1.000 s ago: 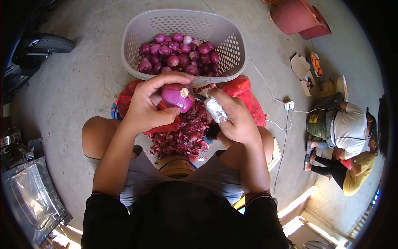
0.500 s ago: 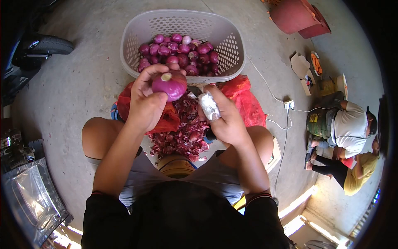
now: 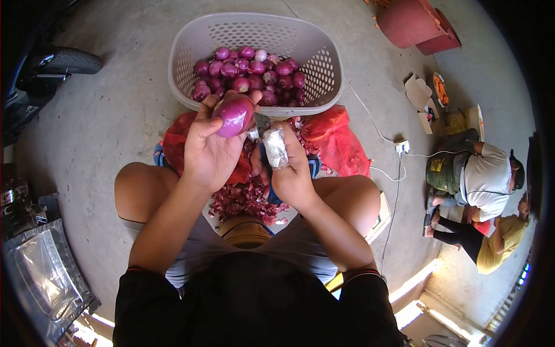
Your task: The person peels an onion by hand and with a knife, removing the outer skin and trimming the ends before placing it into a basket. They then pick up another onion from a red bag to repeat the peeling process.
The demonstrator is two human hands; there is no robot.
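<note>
My left hand [image 3: 213, 147] is closed around a shiny purple onion [image 3: 234, 115], held up near the front rim of the basket. In my right hand [image 3: 292, 170] is a knife [image 3: 276, 148] whose handle is wrapped in silvery, plastic-like material. Its short dark blade points up, right beside the onion. Beyond both hands, a grey perforated basket [image 3: 254, 22] contains many red onions [image 3: 257, 67]. Below the hands, a heap of red onion skins [image 3: 248, 202] lies on the floor between my legs.
Red mesh bags [image 3: 341, 144] lie on both sides of the skins. A white cable with a power socket [image 3: 402, 146] crosses the floor at right. Further right, two people [image 3: 485, 173] are bent low near an open carton [image 3: 421, 95]. Red tubs [image 3: 407, 23] stand top right, a motorbike wheel [image 3: 72, 62] top left.
The onion has been turned in my left hand, so its pale end no longer faces up. My right hand has moved left, bringing the knife blade close to the onion.
</note>
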